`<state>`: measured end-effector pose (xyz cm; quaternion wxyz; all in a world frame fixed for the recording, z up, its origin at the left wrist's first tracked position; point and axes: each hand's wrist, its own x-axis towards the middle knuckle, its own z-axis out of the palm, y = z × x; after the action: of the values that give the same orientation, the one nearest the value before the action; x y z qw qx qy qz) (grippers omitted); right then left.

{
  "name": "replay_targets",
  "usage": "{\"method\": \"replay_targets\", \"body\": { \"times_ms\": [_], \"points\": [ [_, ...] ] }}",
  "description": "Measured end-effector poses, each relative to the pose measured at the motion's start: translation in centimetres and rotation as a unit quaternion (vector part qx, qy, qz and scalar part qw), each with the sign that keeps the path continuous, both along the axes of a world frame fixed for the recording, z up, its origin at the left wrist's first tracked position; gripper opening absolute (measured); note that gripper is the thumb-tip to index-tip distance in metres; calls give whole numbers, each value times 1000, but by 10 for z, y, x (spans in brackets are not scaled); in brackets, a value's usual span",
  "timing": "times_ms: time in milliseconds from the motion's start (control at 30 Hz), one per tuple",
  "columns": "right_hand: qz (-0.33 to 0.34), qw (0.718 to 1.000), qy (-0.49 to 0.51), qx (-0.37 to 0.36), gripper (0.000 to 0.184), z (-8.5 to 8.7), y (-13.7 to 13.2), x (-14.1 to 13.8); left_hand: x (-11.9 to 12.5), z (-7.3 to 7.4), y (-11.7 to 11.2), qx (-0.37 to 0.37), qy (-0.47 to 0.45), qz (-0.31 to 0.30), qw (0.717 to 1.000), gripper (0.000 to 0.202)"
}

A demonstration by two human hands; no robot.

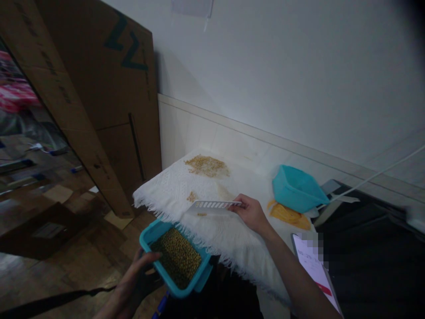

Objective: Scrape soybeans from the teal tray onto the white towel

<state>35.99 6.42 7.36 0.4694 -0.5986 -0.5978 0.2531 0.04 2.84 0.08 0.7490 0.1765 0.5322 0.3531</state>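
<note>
My left hand [141, 272] grips the rim of a turquoise plastic basket [143, 237], thumb over the edge. Yellow beans [182, 250] lie inside it, with a darker green mass along the near side. The basket is tilted just under the fringed edge of a white tablecloth [229, 239]. In my right hand [250, 213], closed at one end of it, is a flat white slotted scraper [212, 205], held low over the cloth. A few beans [202, 214] show at its near side. Beyond it are a small cluster of beans [191, 196] and a larger spread pile [207, 165].
A second turquoise basket [295, 188] sits at the table's right by the wall, beside a crumpled yellow cloth or bag [288, 215]. Nearer me on the right is a lit tablet or phone [314, 268]. A tall cardboard box [126, 102] stands left of the table.
</note>
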Motion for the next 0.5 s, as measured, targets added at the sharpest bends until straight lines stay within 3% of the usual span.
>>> {"method": "replay_targets", "body": {
  "times_ms": [267, 500],
  "points": [
    [-46, 998, -20, 32, 27, -8, -25, -21, 4, -9, -2, -16, 2, 0, 1000, 98],
    [-78, 988, -64, 116, 22, -24, -48, -41, 8, -12, -4, -19, -7, 14, 1000, 97]
  ]
}}
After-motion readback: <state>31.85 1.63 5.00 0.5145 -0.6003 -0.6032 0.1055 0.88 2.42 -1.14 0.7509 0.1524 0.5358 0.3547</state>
